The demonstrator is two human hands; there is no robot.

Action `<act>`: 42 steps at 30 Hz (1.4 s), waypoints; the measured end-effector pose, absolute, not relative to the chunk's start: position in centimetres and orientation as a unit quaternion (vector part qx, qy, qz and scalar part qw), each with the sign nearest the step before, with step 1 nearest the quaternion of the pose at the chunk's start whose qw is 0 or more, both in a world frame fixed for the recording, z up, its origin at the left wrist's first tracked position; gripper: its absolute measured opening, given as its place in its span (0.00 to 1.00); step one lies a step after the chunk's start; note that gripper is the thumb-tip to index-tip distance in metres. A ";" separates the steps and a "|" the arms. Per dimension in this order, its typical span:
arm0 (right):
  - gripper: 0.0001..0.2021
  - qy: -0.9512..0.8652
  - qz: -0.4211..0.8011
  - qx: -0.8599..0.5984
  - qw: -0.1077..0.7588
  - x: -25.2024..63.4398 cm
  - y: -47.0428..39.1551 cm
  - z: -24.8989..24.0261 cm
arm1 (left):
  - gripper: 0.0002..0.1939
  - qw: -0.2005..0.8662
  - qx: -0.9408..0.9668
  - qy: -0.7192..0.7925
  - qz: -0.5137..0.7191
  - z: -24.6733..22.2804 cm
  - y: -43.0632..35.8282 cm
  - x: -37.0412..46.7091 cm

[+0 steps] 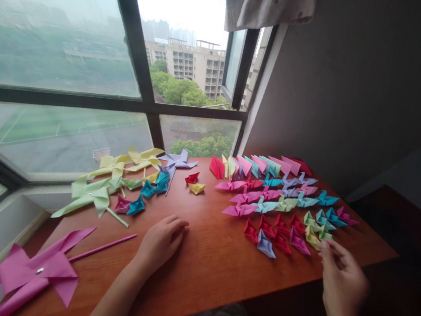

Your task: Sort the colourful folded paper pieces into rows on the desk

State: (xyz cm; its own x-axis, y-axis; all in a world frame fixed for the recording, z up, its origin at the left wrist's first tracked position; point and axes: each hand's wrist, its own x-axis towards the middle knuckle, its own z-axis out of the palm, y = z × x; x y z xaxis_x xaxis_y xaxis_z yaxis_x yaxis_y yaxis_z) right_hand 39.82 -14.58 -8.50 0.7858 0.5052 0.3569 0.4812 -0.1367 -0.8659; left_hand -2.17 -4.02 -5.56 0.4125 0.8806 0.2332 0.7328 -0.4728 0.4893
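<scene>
My right hand (345,275) is at the table's right front edge, thumb and forefinger pinched at the near tip of a light green paper boat (325,232). Around that boat stand a yellow paper boat (312,237), a magenta paper boat (299,240) and several red ones. A lilac paper boat (266,244) sits at the front of this group. My left hand (162,241) rests on the bare wood at mid-table, fingers loosely bent and holding nothing. Left of it lies the stick of a large pink paper pinwheel (40,265).
Rows of folded paper cranes (264,205) lie behind the boats, with paper planes (259,164) along the back. Green pinwheels (90,196), yellow pinwheels (144,159) and blue boats (148,189) occupy the left. A red boat (192,177) lies mid-back. Windows border the wooden table (200,278).
</scene>
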 end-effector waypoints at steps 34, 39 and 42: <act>0.10 -0.696 0.177 -0.543 0.434 21.0 -11.5 -8.2 | 0.16 -0.021 0.544 0.807 0.228 -2.7 -3.6 -8.7; 0.09 -0.695 0.176 -0.544 0.437 20.9 -11.5 -8.0 | 0.14 -0.034 0.545 0.802 0.242 -2.9 -3.6 -8.7; 0.09 -0.694 0.177 -0.544 0.438 20.8 -11.6 -7.9 | 0.14 -0.031 0.546 0.798 0.254 -3.0 -3.6 -8.6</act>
